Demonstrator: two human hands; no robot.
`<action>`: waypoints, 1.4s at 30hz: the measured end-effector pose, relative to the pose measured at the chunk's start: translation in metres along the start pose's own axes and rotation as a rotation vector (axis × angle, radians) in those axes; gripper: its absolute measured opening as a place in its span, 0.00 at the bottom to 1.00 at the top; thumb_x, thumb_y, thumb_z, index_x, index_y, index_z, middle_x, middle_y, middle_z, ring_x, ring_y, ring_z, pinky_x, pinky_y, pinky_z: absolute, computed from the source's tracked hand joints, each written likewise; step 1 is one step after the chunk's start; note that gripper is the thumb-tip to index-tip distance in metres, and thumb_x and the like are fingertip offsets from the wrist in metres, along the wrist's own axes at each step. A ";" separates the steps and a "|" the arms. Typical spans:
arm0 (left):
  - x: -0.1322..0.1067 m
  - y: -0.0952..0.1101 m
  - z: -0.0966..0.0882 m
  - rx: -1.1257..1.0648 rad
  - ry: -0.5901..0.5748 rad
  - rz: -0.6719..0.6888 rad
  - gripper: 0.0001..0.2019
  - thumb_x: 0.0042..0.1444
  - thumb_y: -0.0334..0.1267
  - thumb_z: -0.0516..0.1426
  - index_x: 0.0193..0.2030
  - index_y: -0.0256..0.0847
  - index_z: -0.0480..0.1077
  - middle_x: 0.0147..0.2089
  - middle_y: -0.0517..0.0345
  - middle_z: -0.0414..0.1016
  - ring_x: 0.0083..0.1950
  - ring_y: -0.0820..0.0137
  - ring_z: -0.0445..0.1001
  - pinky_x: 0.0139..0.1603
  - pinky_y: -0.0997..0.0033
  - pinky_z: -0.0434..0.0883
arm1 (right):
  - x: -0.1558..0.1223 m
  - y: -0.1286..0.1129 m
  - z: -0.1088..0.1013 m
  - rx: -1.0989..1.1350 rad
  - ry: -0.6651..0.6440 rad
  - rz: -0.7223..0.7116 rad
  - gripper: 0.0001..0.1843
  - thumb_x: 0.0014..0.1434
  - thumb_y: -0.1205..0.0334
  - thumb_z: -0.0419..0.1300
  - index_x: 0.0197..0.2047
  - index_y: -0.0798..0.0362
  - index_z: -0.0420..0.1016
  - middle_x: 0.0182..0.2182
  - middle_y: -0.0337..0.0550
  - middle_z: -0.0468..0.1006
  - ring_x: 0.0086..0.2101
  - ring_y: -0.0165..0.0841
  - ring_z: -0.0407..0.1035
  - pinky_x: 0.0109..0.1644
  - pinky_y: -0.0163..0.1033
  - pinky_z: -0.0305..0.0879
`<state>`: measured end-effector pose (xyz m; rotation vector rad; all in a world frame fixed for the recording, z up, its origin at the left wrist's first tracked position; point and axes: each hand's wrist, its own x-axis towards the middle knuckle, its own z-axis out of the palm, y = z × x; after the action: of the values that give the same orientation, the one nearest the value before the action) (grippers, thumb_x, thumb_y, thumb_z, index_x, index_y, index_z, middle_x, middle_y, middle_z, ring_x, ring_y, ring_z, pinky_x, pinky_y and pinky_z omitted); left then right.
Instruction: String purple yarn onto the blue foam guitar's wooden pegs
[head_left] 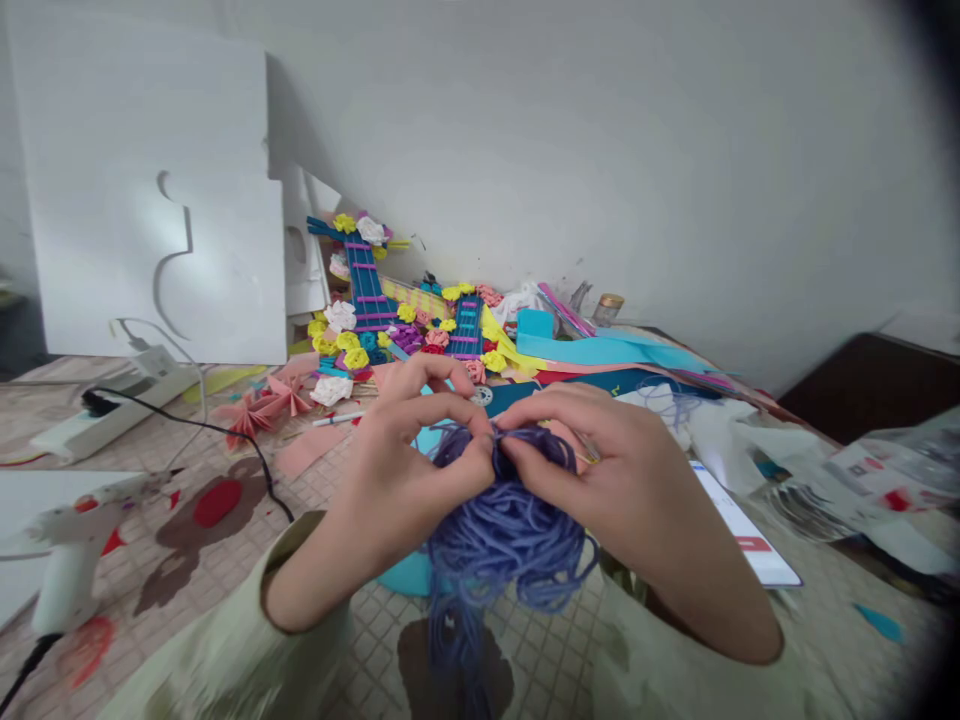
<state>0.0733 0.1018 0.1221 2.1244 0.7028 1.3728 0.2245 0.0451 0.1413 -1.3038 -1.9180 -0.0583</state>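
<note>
A loose bundle of purple-blue yarn hangs between my two hands above the table, with strands trailing down below it. My left hand pinches the top of the bundle between thumb and forefinger, its other fingers curled. From the other side, my right hand pinches the yarn at the same spot, so the fingertips of both hands almost meet. The exact strands between the fingertips are too small to make out. Behind my hands lie a blue paper strip and a small white disc, partly covered.
A white glue gun and a power strip with cables are at the left. White boards lean on the wall. Paper flowers and blue paper strips fill the back. A lit phone and plastic bags lie right.
</note>
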 end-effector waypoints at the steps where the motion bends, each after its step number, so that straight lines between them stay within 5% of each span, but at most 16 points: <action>1: 0.001 -0.001 0.000 -0.017 -0.035 -0.020 0.05 0.47 0.28 0.56 0.24 0.40 0.69 0.39 0.58 0.63 0.45 0.68 0.65 0.48 0.65 0.62 | 0.000 -0.001 0.001 -0.046 0.029 -0.018 0.06 0.51 0.70 0.58 0.31 0.50 0.71 0.31 0.35 0.76 0.33 0.30 0.70 0.41 0.38 0.61; 14: 0.004 -0.003 -0.007 -0.258 -0.271 -0.172 0.06 0.52 0.33 0.55 0.26 0.39 0.70 0.40 0.56 0.63 0.45 0.69 0.65 0.48 0.66 0.62 | 0.000 -0.007 0.002 -0.171 0.082 -0.035 0.06 0.52 0.69 0.56 0.25 0.51 0.70 0.26 0.35 0.74 0.32 0.29 0.69 0.46 0.43 0.57; 26: 0.008 0.005 -0.016 -0.455 -0.400 -0.287 0.07 0.52 0.32 0.53 0.25 0.39 0.68 0.35 0.57 0.67 0.40 0.69 0.67 0.41 0.70 0.65 | -0.001 -0.016 0.006 0.026 0.057 0.036 0.04 0.54 0.70 0.55 0.29 0.52 0.67 0.27 0.35 0.71 0.31 0.28 0.65 0.41 0.37 0.56; 33: 0.003 0.003 -0.013 0.039 -0.139 0.008 0.03 0.49 0.33 0.57 0.26 0.41 0.69 0.43 0.57 0.66 0.49 0.66 0.65 0.53 0.62 0.59 | 0.001 -0.006 0.012 0.119 0.023 0.041 0.04 0.55 0.70 0.54 0.30 0.53 0.66 0.29 0.34 0.70 0.33 0.27 0.64 0.41 0.36 0.56; 38: 0.001 0.005 -0.014 0.434 -0.054 0.216 0.05 0.49 0.30 0.56 0.25 0.42 0.70 0.43 0.57 0.69 0.46 0.64 0.65 0.50 0.59 0.60 | 0.003 -0.003 0.011 0.153 -0.092 0.082 0.05 0.58 0.68 0.51 0.30 0.53 0.64 0.26 0.33 0.68 0.28 0.26 0.63 0.37 0.34 0.57; 42: 0.000 0.001 -0.011 0.543 0.040 0.288 0.05 0.48 0.30 0.56 0.26 0.43 0.70 0.44 0.56 0.70 0.45 0.61 0.64 0.46 0.57 0.61 | 0.003 -0.001 0.013 0.083 -0.135 0.135 0.05 0.59 0.67 0.51 0.32 0.53 0.65 0.27 0.35 0.70 0.28 0.27 0.63 0.35 0.34 0.56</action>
<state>0.0631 0.1027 0.1266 2.7146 0.8917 1.4996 0.2156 0.0533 0.1346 -1.4080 -1.9172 0.1794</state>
